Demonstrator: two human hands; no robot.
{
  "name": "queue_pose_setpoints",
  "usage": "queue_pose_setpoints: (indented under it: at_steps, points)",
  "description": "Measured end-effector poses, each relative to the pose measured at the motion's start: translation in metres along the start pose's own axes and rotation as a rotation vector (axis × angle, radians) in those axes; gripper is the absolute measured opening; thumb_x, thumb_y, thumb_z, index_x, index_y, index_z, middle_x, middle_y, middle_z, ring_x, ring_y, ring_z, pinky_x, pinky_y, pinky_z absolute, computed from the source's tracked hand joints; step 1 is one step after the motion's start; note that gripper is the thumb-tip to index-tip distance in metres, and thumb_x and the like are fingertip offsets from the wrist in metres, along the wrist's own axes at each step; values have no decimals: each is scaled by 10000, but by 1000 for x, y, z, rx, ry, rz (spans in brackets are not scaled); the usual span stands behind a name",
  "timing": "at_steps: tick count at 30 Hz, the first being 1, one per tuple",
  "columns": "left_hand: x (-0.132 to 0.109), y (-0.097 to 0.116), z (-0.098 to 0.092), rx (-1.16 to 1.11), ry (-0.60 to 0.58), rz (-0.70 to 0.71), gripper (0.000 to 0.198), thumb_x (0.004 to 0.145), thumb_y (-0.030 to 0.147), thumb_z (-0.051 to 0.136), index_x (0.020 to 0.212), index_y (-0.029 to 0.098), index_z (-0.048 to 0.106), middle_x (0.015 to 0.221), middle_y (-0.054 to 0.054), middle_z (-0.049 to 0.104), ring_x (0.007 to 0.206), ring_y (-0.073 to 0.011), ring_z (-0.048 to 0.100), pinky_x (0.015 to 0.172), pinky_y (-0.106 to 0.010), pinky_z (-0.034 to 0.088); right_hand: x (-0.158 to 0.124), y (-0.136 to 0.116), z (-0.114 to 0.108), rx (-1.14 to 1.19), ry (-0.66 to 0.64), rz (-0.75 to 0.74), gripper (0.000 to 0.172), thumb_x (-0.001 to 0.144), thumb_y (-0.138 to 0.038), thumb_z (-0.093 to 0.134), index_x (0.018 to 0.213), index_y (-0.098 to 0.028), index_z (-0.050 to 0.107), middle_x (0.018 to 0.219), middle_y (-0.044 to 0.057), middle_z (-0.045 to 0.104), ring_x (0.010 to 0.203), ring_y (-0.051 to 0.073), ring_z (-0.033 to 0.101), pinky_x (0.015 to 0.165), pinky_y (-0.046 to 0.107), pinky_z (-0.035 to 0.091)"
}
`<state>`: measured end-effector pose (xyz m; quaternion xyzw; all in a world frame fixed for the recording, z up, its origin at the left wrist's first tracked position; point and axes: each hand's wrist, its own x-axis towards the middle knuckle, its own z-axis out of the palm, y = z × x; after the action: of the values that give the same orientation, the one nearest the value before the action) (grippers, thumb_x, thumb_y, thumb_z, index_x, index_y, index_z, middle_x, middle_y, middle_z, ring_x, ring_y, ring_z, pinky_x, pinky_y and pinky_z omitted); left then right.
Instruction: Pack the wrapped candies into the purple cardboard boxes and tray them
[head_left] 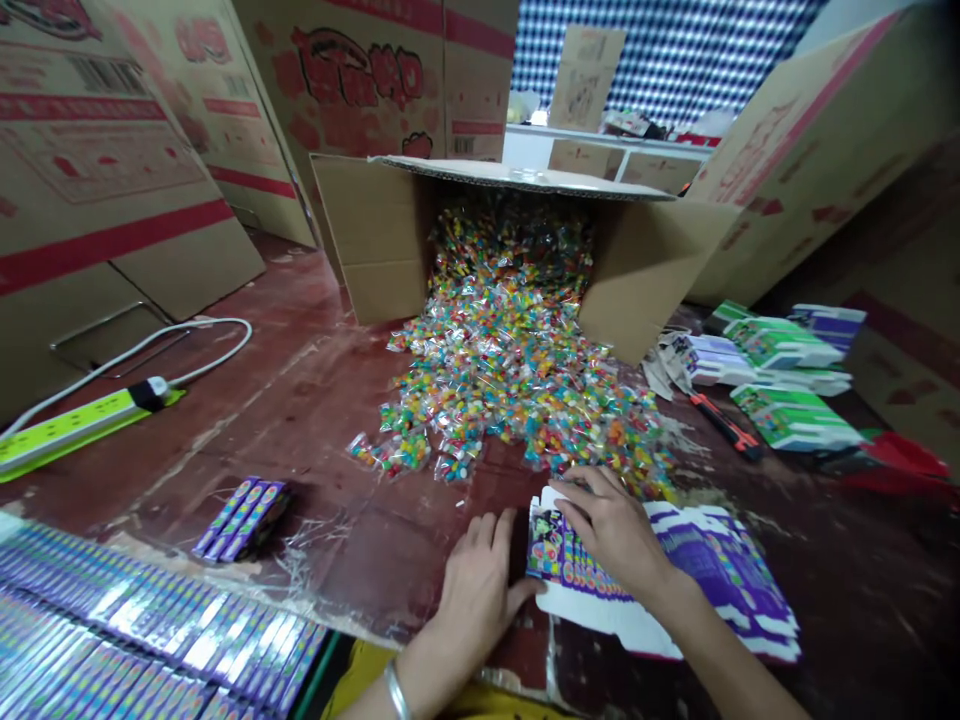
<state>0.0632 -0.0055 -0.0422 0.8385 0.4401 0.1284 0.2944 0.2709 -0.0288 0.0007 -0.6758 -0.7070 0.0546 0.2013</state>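
Note:
Flattened purple cartons (712,560) with white flaps lie fanned out on the table's near right side. My right hand (619,530) is over the leftmost carton (551,545), its fingers bent and closed at that carton's upper left flap. To the left, my left hand (476,575) rests on the table with fingers stretched out, thumb tip by the carton's lower left edge. Just beyond both hands spreads a heap of small clear bags of colourful candy (510,370). It spills from an open cardboard box (382,240) lying on its side.
Packed purple boxes (150,620) fill the lower left corner, near a small purple stack (244,518). A power strip (82,425) with white cable lies left. At right are green cartons (795,415) and an orange-black utility knife (726,425). Large cardboard boxes (97,170) stand around.

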Motion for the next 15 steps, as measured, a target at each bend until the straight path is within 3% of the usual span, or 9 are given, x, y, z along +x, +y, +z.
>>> queue_pose_setpoints:
  at_steps: [2,4,6,8,12,15]
  points:
    - [0,1,-6,-104,13,-9,601,726,357,797,1236,174,538,1140,-119,615,1100,-329,537,944,-443,440,-3,0,-5,170,33,34,203,942,-244,539,1032,-237,721,1065,81,673,1012,258,602,888,393,488]
    - [-1,1,-17,-330,1,-18,404,755,380,772,1050,185,576,1016,-69,628,977,-261,567,859,-358,454,-4,-4,-11,419,-1,137,179,951,-284,538,925,-216,702,910,50,686,824,209,637,758,330,512]
    - [-2,-1,-31,-685,-89,-32,293,806,416,719,891,185,562,861,-15,601,825,-190,556,743,-280,436,-3,-11,-15,663,-62,245,181,950,-324,549,887,-207,672,761,5,656,635,158,614,620,275,493]
    - [-5,-3,-43,-1030,-221,-59,298,828,437,695,821,173,556,772,12,563,730,-144,525,665,-235,398,-1,-22,-16,845,-101,290,168,936,-341,575,893,-204,660,690,-21,629,570,139,601,581,254,480]
    - [-11,-5,-57,-1444,-397,-139,352,742,416,796,897,157,614,846,-30,633,752,-156,597,729,-259,439,2,-46,-11,975,-110,279,171,934,-348,578,903,-205,667,726,-3,648,605,151,632,599,258,506]
    - [-16,-7,-59,-1624,-423,-166,444,720,350,829,1083,184,635,1043,-89,670,899,-221,661,877,-355,462,-3,-58,-9,765,59,135,240,947,-294,548,1150,-244,666,983,55,661,797,181,652,736,297,519]
